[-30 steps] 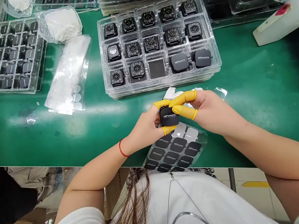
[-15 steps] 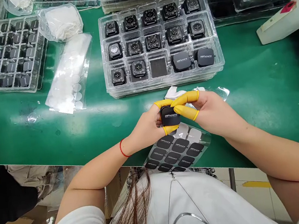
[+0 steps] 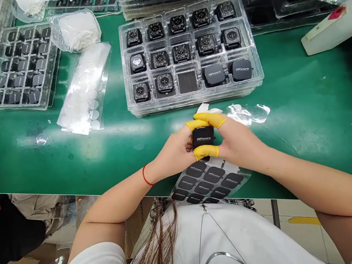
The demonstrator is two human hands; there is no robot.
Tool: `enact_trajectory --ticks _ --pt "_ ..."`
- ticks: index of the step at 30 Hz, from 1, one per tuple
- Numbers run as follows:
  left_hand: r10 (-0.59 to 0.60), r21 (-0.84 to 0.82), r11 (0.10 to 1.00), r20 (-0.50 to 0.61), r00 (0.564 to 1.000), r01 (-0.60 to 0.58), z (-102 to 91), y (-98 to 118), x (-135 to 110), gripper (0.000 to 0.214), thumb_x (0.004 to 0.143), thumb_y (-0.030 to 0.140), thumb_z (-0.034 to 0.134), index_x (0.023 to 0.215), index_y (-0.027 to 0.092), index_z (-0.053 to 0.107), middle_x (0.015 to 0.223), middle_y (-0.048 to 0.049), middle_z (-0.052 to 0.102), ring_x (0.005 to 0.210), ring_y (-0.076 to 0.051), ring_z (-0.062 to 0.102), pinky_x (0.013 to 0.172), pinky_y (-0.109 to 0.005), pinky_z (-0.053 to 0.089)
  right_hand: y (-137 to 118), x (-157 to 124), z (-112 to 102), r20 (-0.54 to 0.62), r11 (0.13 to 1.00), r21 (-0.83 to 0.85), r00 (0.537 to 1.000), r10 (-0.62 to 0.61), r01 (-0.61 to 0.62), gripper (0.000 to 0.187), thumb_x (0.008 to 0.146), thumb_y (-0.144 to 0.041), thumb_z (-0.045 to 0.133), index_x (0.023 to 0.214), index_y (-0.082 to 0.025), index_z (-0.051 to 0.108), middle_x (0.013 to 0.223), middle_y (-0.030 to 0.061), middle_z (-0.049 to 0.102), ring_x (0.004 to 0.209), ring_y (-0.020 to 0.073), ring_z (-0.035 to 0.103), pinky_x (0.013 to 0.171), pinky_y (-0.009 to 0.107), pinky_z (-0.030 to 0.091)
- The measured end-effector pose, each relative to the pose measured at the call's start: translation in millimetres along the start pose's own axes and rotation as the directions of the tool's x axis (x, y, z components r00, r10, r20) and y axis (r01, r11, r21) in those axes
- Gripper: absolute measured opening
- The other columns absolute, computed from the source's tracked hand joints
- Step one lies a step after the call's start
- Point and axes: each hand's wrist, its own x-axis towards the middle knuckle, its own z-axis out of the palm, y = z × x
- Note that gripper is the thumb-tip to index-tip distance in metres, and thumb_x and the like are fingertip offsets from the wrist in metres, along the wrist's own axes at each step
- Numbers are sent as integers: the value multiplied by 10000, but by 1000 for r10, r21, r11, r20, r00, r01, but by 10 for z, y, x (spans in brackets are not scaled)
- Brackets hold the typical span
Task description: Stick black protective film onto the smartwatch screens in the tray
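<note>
A small square black module with "HiFuture" printed on it is pinched between my left hand and my right hand. Yellow finger cots cover the fingertips touching it. Part of the module is hidden by those fingers. Just below my hands lies a clear sheet of black HiFuture labels. Above them stands a clear plastic tray holding round-faced black watch-like units and square black HiFuture modules, with one cell holding only a dark square.
Another clear tray of small black parts and a sheet of round clear stickers lie on the green mat. Stacked trays and plastic wrap fill the back. A white block stands at the right. Crumpled clear film lies by my right hand.
My right fingers have curled in closer around the module, and my hands have drawn together. The module has shifted slightly right. The head view has tilted a little.
</note>
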Motion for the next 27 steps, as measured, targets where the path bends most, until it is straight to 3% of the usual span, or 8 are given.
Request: enact_trajectory --ticks 2,4,7,9,13,18,23,27 --pt "19 -20 1000 1 1000 -19 8 25 -4 501 777 228 747 1226 264 530 994 -12 699 791 -140 687 689 -270 573 -40 64 -2 35 993 111 999 31 -35 272 900 -392 611 1114 -230 655 1054 57 716 896 246 673 727 377 535" --pt "-4 -88 996 -43 999 1 13 66 -3 582 801 240 730 1322 279 473 908 -3 709 795 -150 701 710 -282 579 -33 218 -40 -77 987 152 995 56 -43 195 946 -351 549 1067 -245 660 1042 32 712 901 220 671 764 362 536" --pt "-78 -155 986 -131 988 58 6 93 11 755 804 220 724 1448 273 334 780 21 698 773 -155 714 743 -300 577 101 615 -111 -348 999 44 937 19 -3 183 973 -316 501 1042 -229 647 1016 44 695 908 218 644 823 384 511" --pt "-88 -140 988 -126 988 70 -8 65 22 705 793 182 714 1413 234 384 767 21 693 761 -144 711 752 -292 569 228 915 -123 -376 995 -100 926 -27 -11 156 960 -269 509 1001 -216 651 984 68 688 914 239 618 839 415 487" --pt "-33 -53 998 -59 998 30 -36 -10 24 454 811 162 674 1244 178 536 782 9 691 726 -102 675 751 -258 553 294 1333 -66 -116 894 -437 979 -168 102 132 929 -264 571 931 -212 693 1079 111 675 1038 312 550 868 490 432" --pt "-18 29 999 -149 989 23 -78 -16 20 332 828 164 639 1156 174 587 829 3 680 716 -74 633 717 -220 528 -51 1516 -49 229 653 -692 951 -208 309 90 840 -238 712 882 -159 705 1009 120 696 1006 311 577 841 458 417" --pt "-42 6 999 -200 979 44 -133 -52 87 302 841 198 626 1139 169 588 849 -2 674 724 -75 633 711 -217 506 -134 1599 17 290 707 -602 927 -240 371 462 980 -394 494 628 -115 606 873 53 702 1064 223 580 899 411 367" --pt "-61 -37 998 -227 972 54 -174 -69 149 344 821 155 633 1155 167 555 851 3 657 737 -76 628 728 -220 501 -23 1630 64 229 737 -547 918 -325 397 380 898 -323 635 567 -171 528 754 63 683 966 262 624 909 473 404"
